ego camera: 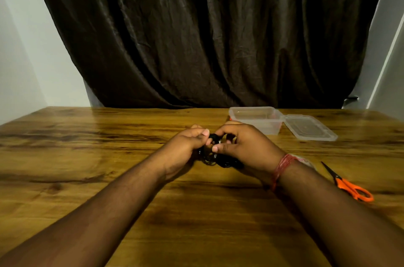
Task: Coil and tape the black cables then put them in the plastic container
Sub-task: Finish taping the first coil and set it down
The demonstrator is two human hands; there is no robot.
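Fingers of the left hand are curled around a bundle of black cables, and the right hand grips the same bundle from the other side, just above the wooden table. Behind the hands stands the open plastic container, its lid touching it on the right. Orange scissors lie near the right forearm.
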